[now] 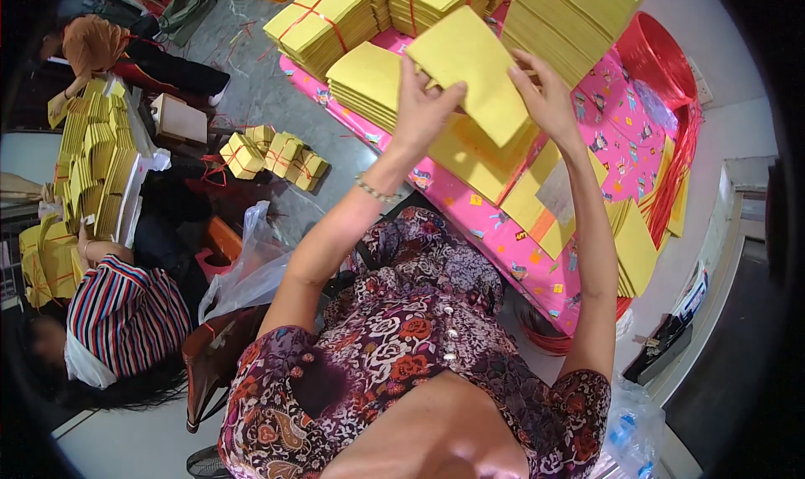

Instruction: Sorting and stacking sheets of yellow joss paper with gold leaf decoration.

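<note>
A rectangular yellow paper sheet or thin sheaf (476,64) is raised above the table; I cannot tell how many layers it has. My left hand (422,108) grips its left edge, thumb on the face and fingers partly hidden behind. On the opposite edge, the fingers of my right hand (547,101) are closed around the paper. Just left of it lies a low stack of yellow paper (366,78). Under my hands is more yellow paper (480,156), next to flat yellow pieces (537,202) with an orange patch and a clear strip.
A pink patterned cloth (470,206) covers the table. Tall yellow stacks, some tied with red string (312,13), stand at its far side. A red bucket (658,55) and red strings (677,177) are right. Two people (126,307) handle yellow stacks at left; tied bundles (281,153) lie between.
</note>
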{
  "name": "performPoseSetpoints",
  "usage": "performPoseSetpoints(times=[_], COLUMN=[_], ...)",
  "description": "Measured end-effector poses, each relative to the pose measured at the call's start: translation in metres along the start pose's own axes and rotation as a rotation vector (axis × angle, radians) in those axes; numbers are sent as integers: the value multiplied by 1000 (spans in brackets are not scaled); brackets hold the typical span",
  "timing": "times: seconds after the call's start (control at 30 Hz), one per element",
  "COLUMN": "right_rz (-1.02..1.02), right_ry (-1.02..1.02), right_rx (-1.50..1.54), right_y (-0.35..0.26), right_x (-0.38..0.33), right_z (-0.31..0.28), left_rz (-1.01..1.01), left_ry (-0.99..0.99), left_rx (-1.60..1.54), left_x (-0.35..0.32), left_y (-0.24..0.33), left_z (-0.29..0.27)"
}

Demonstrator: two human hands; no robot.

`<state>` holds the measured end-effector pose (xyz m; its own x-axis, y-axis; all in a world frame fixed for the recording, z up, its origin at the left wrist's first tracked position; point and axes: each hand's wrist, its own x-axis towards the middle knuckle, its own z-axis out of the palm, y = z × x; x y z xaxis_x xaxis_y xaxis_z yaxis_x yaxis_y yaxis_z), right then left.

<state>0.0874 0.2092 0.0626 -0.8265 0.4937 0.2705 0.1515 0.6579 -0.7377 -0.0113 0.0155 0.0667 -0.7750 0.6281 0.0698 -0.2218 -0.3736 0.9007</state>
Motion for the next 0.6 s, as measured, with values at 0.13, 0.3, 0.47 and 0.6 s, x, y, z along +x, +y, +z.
performPoseSetpoints(times=[0.13,0.3,0.47,0.6], right_rz=[58,137,180,161], right_ry=[-320,-414,-536,-548], right_rx=[344,430,372,154], right_y=[-14,-27,-22,-8], right_x=[32,65,80,78], right_z=[34,65,101,129], left_rz=[-37,-129,-93,-83], left_ry=[56,105,259,286], left_rx=[98,277,481,510], left_x=[0,5,9,9], left_y=[27,36,21,3], left_z=[-42,-101,-129,-146])
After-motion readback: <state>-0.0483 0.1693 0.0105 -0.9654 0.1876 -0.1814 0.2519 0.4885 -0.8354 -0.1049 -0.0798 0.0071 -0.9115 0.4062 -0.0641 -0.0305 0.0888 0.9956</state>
